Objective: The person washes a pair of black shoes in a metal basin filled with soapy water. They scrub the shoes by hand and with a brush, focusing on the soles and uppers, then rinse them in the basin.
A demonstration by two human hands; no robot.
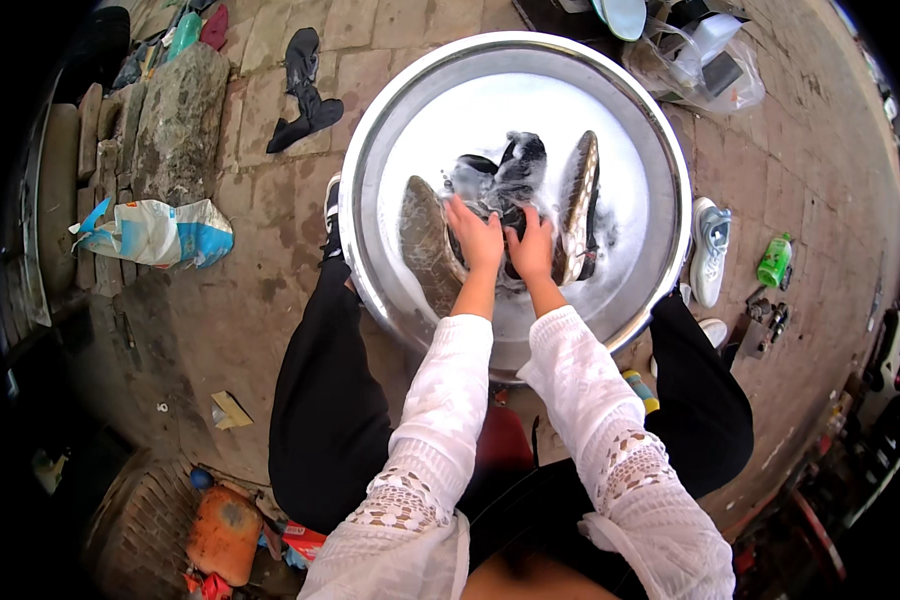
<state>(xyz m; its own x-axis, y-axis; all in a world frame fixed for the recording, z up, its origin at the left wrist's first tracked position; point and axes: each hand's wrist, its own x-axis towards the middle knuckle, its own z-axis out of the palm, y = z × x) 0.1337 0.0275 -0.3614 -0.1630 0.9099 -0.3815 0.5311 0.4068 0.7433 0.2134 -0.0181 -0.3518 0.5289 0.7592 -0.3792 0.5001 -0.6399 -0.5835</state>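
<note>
A large round metal basin (pixel 360 277) of white suds stands between my knees. Both of my hands are down in it, on a black wet cloth item (pixel 523 161) that is partly covered by foam. My left hand (pixel 476 234) has its fingers at the left of this cloth, and my right hand (pixel 532 241) grips its near right part. Fingertips on both sides are partly hidden by foam and fabric. Left of my hands a shoe with a brown, worn sole (pixel 426 244) lies in the suds. Another shoe (pixel 579 206) rests on its side close to my right hand, its pale sole edge showing.
A black sock (pixel 304 90) lies on the brick paving beyond the basin's left. White sneakers (pixel 711 251), a green bottle (pixel 775 260) and a small box of tools (pixel 761 330) stand at the right. Plastic bags (pixel 709 64) lie far right, a crumpled sack (pixel 157 234) left.
</note>
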